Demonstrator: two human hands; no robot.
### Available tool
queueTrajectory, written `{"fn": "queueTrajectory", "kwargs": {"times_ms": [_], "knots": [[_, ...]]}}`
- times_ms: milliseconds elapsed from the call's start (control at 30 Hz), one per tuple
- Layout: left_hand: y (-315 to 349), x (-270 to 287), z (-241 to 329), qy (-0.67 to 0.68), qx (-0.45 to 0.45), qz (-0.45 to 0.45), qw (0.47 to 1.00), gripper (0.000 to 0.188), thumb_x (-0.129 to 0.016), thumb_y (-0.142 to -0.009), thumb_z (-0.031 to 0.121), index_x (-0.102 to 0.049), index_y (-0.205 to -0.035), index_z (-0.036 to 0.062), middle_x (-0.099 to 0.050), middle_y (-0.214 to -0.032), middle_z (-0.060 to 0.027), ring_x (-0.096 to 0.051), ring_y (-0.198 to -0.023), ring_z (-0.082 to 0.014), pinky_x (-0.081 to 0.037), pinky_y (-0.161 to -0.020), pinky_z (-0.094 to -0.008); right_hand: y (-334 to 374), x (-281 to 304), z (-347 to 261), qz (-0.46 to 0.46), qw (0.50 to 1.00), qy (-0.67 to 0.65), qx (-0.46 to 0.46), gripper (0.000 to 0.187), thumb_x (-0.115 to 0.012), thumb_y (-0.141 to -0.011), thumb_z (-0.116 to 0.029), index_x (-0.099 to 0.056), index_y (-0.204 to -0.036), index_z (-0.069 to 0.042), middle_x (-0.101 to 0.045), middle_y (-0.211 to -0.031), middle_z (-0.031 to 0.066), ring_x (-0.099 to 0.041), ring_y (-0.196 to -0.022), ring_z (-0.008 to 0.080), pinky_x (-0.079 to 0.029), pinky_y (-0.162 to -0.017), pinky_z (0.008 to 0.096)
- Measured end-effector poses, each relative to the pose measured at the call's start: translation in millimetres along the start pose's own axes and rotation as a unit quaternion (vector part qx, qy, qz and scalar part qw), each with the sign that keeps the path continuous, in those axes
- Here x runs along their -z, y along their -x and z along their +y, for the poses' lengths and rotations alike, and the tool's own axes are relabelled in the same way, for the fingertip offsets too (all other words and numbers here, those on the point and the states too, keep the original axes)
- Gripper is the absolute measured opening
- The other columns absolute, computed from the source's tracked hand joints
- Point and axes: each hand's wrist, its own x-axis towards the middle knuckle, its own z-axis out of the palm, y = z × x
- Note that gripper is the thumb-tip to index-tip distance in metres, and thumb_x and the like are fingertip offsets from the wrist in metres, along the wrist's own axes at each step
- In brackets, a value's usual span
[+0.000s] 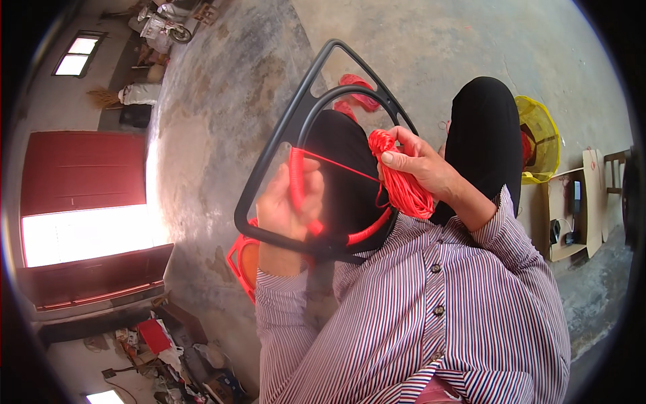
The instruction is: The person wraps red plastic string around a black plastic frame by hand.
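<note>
A dark metal frame with rounded corners and an inner ring rests across my lap, tilted over my thigh. Red cord is wound tightly around part of that ring, forming a red wrapped section. My left hand has its fingers closed around this wrapped part. In my right hand, a bundle of red cord is gripped between thumb and fingers, its loops hanging down. One taut strand runs from the bundle to the upper end of the winding. Another short red wrapping shows lower on the ring.
Red material lies on the concrete floor beyond the frame. At the right stand a yellow basket with red contents and an open cardboard box. A red plastic seat edges out by my left forearm. Clutter lines the left wall.
</note>
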Motion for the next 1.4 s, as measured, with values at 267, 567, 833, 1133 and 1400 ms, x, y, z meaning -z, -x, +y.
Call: {"fn": "queueTrajectory", "kwargs": {"times_ms": [267,567,833,1133,1400], "knots": [[-7.9,2.6,4.8,-0.008,0.019,-0.040,0.999,0.040,-0.046,-0.098,0.026,-0.052,-0.115,-0.0096,-0.055,-0.086,-0.0166,-0.045,-0.065,-0.0147,-0.035,-0.041,-0.0234,-1.6,2.0,-1.4,0.024,0.999,-0.029,-0.021,0.033,-0.065,-0.091,-0.023,-0.046,-0.111,-0.005,-0.063,-0.085,0.0074,-0.063,-0.074,0.0127,-0.052,-0.066,0.0255],[-2.2,-14.1,1.4,0.017,0.054,-0.088,0.995,0.043,-0.041,-0.100,0.028,-0.050,-0.116,-0.0105,-0.053,-0.081,-0.0159,-0.038,-0.055,-0.0118,-0.028,-0.038,-0.0211,-0.8,2.9,3.2,0.027,0.998,-0.042,-0.031,0.033,-0.065,-0.091,-0.024,-0.046,-0.111,-0.005,-0.062,-0.082,0.0068,-0.063,-0.072,0.0127,-0.052,-0.064,0.0254],[7.6,-24.8,-1.8,-0.067,-0.019,0.014,0.997,0.047,-0.045,-0.100,0.034,-0.048,-0.124,-0.0067,-0.054,-0.088,-0.0111,-0.037,-0.050,-0.0079,-0.027,-0.038,-0.0208,3.3,0.8,-3.9,0.018,0.999,-0.036,-0.022,0.033,-0.064,-0.092,-0.025,-0.045,-0.111,-0.005,-0.062,-0.083,0.0072,-0.063,-0.072,0.0127,-0.053,-0.065,0.0260],[7.8,-24.7,-4.0,-0.025,0.025,-0.052,0.998,0.045,-0.046,-0.099,0.033,-0.049,-0.120,-0.0074,-0.054,-0.084,-0.0115,-0.037,-0.049,-0.0090,-0.026,-0.037,-0.0207,-0.9,-0.2,9.5,0.030,0.996,-0.070,-0.036,0.032,-0.065,-0.091,-0.023,-0.047,-0.109,-0.004,-0.062,-0.084,0.0062,-0.063,-0.073,0.0122,-0.052,-0.066,0.0253],[18.1,-11.1,-2.7,-0.026,0.002,-0.142,0.989,0.047,-0.050,-0.097,0.033,-0.052,-0.119,-0.0085,-0.057,-0.089,-0.0159,-0.037,-0.047,-0.0093,-0.026,-0.037,-0.0211,-2.2,-19.2,-1.4,-0.009,0.998,0.011,-0.056,0.036,-0.065,-0.091,-0.026,-0.048,-0.112,-0.002,-0.060,-0.087,0.0049,-0.060,-0.075,0.0098,-0.049,-0.065,0.0243]]}}
